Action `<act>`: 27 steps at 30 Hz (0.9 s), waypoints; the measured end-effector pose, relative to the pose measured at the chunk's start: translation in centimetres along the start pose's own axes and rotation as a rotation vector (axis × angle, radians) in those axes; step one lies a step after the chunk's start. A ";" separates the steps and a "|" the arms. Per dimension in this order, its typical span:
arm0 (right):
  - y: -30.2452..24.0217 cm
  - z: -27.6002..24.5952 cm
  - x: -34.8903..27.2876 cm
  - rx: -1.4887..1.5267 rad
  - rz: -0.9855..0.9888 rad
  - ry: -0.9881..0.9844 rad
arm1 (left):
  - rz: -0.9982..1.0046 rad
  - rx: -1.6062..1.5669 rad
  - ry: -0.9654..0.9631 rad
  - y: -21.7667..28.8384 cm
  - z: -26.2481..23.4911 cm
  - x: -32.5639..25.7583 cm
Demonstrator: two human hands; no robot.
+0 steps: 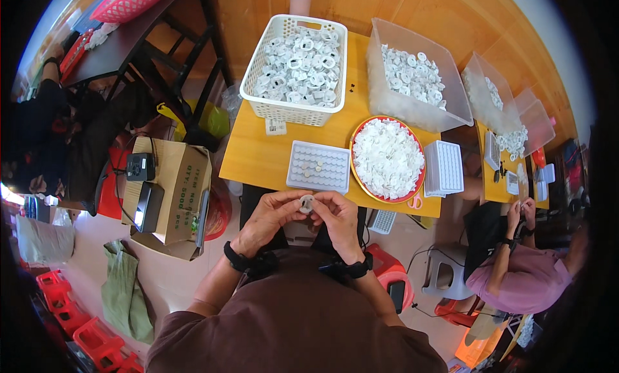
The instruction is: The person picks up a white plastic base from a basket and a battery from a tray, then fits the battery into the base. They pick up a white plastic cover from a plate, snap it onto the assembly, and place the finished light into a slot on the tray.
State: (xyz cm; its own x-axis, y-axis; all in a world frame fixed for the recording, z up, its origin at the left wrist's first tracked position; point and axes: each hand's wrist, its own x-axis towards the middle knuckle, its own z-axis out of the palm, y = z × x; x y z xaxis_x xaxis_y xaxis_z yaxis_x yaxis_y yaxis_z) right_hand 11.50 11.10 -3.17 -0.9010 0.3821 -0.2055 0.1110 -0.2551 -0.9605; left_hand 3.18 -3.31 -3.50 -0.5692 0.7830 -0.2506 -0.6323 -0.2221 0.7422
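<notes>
Between my two hands, just off the near edge of the table, is a small round white plastic part (305, 204). My left hand (273, 219) pinches it with thumb and forefinger from one side. From the other side my right hand (336, 219) grips it with its fingertips. Right beyond them lies a white compartment tray (308, 179) with a few small pieces in it. A round red-and-yellow tray (353, 155) heaped with small white plastic pieces sits to its right. Farther back stands a white basket (284, 108) full of round white plastic parts.
A clear bin (412, 118) of white parts stands at the back right, near stacked white trays (443, 168). Pink-handled scissors (415, 202) lie at the table's front edge. An open cardboard box (184, 192) is to the left. At right, a person (522, 276) works with both hands.
</notes>
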 end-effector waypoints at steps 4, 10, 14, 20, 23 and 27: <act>-0.7 -0.4 2.2 -0.372 -0.238 0.153 | 0.001 -0.041 0.085 -0.2 -1.0 0.3; -1.2 -2.0 7.1 -0.819 -0.561 0.177 | 0.017 -0.066 0.104 0.3 -0.9 0.6; -1.2 -1.9 7.9 -0.970 -0.610 0.079 | 0.038 -0.092 0.103 0.7 -0.9 0.5; -0.6 -1.7 8.5 -1.006 -0.631 0.046 | 0.019 -0.108 0.123 0.4 -1.0 0.3; -0.6 -1.7 8.7 -0.980 -0.664 0.019 | 0.018 -0.102 0.114 0.5 -0.7 0.3; -0.7 -2.2 8.6 -0.860 -0.630 0.048 | 0.017 -0.110 0.126 0.6 -0.6 0.6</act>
State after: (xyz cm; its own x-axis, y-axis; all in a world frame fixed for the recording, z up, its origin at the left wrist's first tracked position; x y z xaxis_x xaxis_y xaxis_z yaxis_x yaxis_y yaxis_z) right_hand 4.57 16.57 -4.66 -0.8837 0.2660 0.3851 -0.0932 0.7064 -0.7017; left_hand 2.20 -3.30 -3.58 -0.6373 0.7009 -0.3201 -0.6720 -0.3022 0.6761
